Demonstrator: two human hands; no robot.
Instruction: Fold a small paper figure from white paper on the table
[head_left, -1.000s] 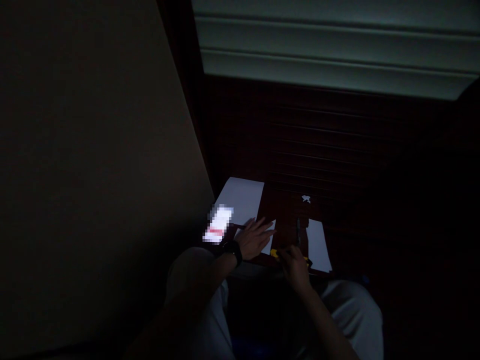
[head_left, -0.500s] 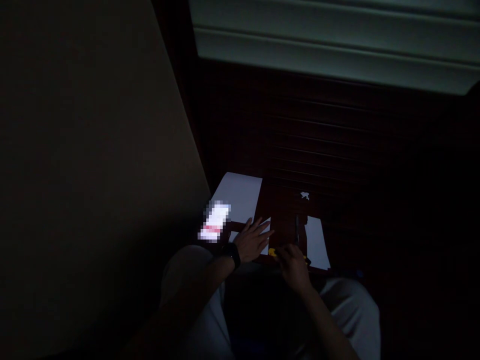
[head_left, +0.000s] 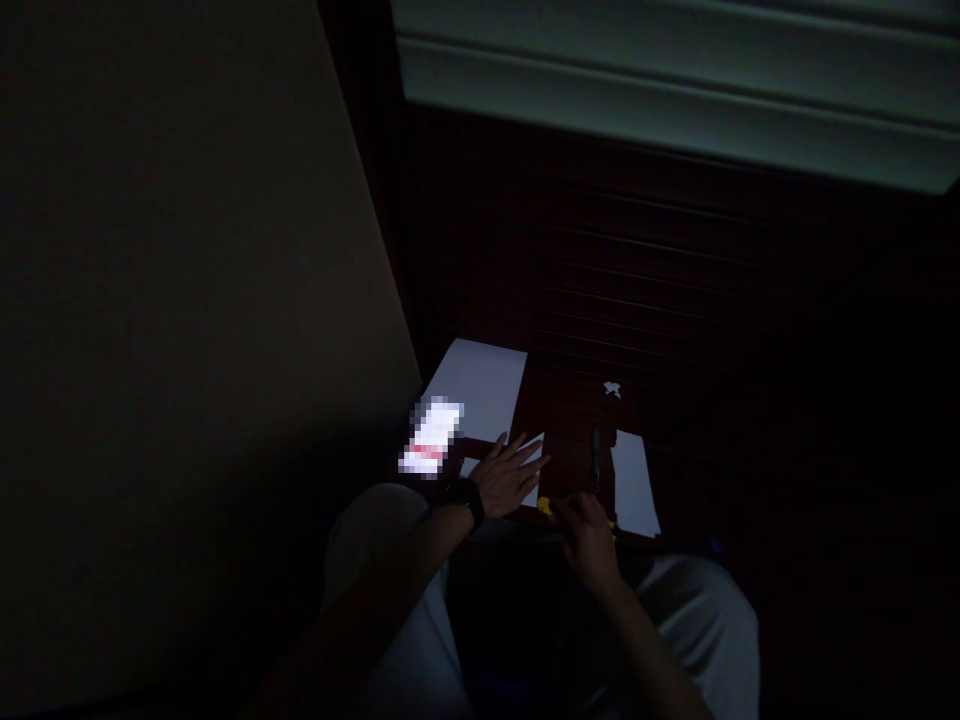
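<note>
My left hand [head_left: 508, 482] lies flat, fingers spread, on a small white sheet of paper [head_left: 535, 484] near the table's front edge. A dark watch or band [head_left: 466, 500] circles the left wrist. Just to the right, my right hand [head_left: 589, 535] is closed around a slim yellow-and-black tool [head_left: 544, 506], whose yellow end sticks out towards the paper. Darkness and the fingers hide its exact kind. Beyond the right hand lies a dark pen-like stick [head_left: 595, 460]. A narrow white paper piece [head_left: 634, 485] rests to the right, with an uneven left edge.
A larger white sheet [head_left: 480, 385] lies at the back left, with a glowing, pixelated screen [head_left: 432, 437] by its near edge. Small paper scraps [head_left: 613, 389] sit at the back. A pale wall [head_left: 225, 250] bounds the left side. My knees [head_left: 697, 610] are below the dark tabletop.
The camera view has shifted slightly. My right hand, with the tool, has drawn back a little towards me. My left hand stays flat on the paper.
</note>
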